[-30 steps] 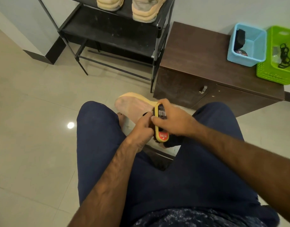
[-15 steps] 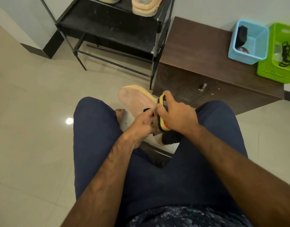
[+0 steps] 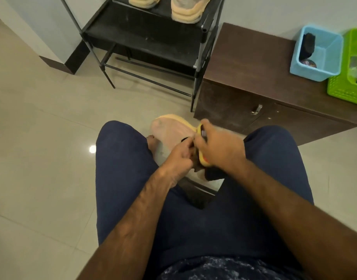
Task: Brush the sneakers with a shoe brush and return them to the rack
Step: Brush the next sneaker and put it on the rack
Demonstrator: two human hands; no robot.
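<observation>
A pale pink sneaker point(image 3: 170, 131) with a yellow sole is held between my knees, toe pointing away. My left hand point(image 3: 178, 154) grips it at the collar. My right hand point(image 3: 219, 147) is curled round a yellow-backed shoe brush point(image 3: 202, 160), bristles pressed against the sneaker's side. The brush is mostly hidden by my fingers and blurred. Two more sneakers point(image 3: 186, 10) stand on the top shelf of the black rack point(image 3: 145, 40).
A dark wooden cabinet point(image 3: 252, 65) stands right of the rack, close to my right knee. On it sit a blue basket point(image 3: 317, 54) holding a dark object and a green basket point(image 3: 351, 65). Pale tiled floor point(image 3: 42, 138) spreads out to the left.
My right hand has swept the brush up along the sneaker's side and tilted it, so the label no longer shows. My left hand keeps its hold.
</observation>
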